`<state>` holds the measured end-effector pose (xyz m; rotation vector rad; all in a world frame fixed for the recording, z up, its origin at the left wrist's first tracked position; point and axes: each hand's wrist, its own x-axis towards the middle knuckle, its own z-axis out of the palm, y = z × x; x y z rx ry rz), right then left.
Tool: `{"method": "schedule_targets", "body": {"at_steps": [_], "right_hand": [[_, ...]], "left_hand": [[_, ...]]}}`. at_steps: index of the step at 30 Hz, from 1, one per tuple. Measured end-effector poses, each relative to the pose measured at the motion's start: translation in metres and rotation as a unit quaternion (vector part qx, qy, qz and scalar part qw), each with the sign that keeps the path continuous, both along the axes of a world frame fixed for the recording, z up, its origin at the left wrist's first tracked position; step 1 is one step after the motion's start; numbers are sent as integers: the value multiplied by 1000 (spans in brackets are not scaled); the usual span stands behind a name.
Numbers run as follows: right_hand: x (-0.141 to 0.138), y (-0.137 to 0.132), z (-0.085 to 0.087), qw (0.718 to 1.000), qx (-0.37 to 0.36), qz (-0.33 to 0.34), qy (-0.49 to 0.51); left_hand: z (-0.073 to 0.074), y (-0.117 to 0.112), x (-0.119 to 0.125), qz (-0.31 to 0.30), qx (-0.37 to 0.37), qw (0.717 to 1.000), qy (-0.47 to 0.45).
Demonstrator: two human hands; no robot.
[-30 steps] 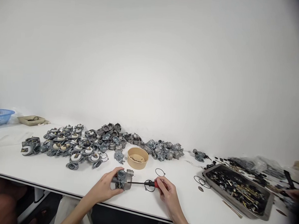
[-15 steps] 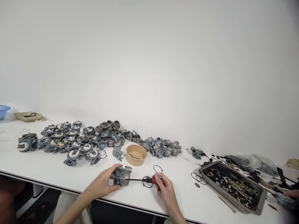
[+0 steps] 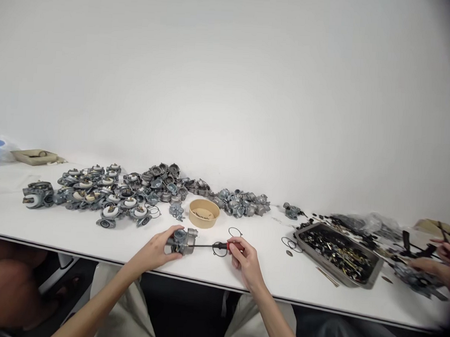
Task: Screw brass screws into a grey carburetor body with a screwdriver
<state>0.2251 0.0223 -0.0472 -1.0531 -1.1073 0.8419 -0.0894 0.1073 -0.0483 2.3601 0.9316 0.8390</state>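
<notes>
A grey metal carburetor (image 3: pixel 184 241) lies on its side near the table's front edge, with my left hand (image 3: pixel 156 249) wrapped around its left end. My right hand (image 3: pixel 245 257) grips the red handle of a screwdriver (image 3: pixel 202 246). The shaft points left and its tip meets the carburetor's right side; the exact contact spot is too small to make out. Beneath the screwdriver lies a black rubber ring (image 3: pixel 220 249), and a second thin ring (image 3: pixel 235 232) rests just beyond my right hand.
Behind the carburetor stands a round tan bowl (image 3: pixel 204 213) with small screws. Carburetors with white floats (image 3: pixel 111 212) crowd the left; loose metal bowls (image 3: pixel 164 178) and castings (image 3: pixel 244 203) pile near the wall. A metal tray (image 3: pixel 355 281) of small parts sits right, near another person's hands (image 3: pixel 436 267).
The camera view has tilted down, so everything sits higher in the picture. My hands keep the same hold on the carburetor and screwdriver. At far right, the other person's hands show more.
</notes>
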Motion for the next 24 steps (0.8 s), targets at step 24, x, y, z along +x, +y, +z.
{"method": "schedule_targets", "body": {"at_steps": [24], "right_hand": [[6,5,-5,999,-39,21,31]], "left_hand": [[-4,8,2,-2,16,1000,17]]}}
